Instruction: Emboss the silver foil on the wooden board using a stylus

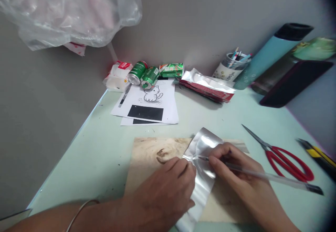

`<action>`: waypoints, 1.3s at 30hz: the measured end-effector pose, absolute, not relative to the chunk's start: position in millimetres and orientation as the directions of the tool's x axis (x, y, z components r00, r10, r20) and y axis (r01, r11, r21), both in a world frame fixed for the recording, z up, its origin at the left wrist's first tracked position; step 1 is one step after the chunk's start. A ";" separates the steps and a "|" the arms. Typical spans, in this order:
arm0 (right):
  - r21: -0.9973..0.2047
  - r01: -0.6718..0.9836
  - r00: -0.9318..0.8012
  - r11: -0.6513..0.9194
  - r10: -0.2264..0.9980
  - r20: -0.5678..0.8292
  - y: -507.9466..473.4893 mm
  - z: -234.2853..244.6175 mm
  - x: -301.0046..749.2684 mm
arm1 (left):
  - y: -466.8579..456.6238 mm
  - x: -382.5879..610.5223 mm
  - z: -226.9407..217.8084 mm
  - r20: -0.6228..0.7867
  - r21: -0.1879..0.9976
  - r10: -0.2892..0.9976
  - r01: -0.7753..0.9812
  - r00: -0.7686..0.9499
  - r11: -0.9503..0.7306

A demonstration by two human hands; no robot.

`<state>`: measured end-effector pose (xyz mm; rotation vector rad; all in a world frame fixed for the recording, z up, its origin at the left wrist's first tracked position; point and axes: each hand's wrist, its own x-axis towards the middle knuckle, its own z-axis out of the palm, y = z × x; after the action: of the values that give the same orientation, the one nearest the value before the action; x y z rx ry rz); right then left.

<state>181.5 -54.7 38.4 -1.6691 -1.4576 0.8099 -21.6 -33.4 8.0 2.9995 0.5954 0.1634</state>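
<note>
A curled strip of shiny silver sheet metal (203, 186) lies across a wooden board (147, 158). My left hand (173, 186) presses on the strip's left edge, its fingers bent and closed along that edge. Between the thumb and fingers of my right hand (236, 169) is a clear-barrelled pen (278, 178) with a dark cap end. The pen's tip touches or nearly touches the metal, close to my left fingertips. A crease runs across the sheet near the tip.
Red-handled scissors (291, 162) and a yellow-black utility knife (317, 155) lie to the right. Behind the board are printed cat drawings (152, 102), green cans (149, 77), a foil pouch (207, 86), a pen jar (228, 70) and a blue bottle (270, 56). A plastic bag (78, 11) hangs upper left.
</note>
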 end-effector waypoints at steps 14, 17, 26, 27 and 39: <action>-0.840 0.536 0.039 -0.083 0.997 -0.074 -53.9 21.1 176.8 | -34.5 -23.3 13.1 0.131 0.001 0.353 0.356 0.926 -0.934; -0.846 0.524 0.037 -0.096 0.995 -0.090 -53.1 21.0 175.6 | -33.7 -23.5 15.8 0.138 -0.006 0.347 0.352 0.928 -0.936; -0.856 0.499 0.024 -0.137 0.989 -0.144 -53.7 19.3 175.1 | -31.6 -23.3 15.5 0.154 0.020 0.341 0.342 0.927 -0.940; -0.849 0.510 0.024 -0.139 0.989 -0.147 -53.7 18.7 175.2 | -31.5 -23.2 14.9 0.163 0.021 0.340 0.342 0.926 -0.940; -0.832 0.546 0.006 -0.094 0.994 -0.108 -50.6 17.9 174.2 | -33.5 -24.1 13.2 0.205 0.021 0.349 0.352 0.914 -0.936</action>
<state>174.2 -50.6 17.9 -1.6981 -1.5920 0.9777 -24.1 -33.5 13.2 3.0893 0.5662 0.3268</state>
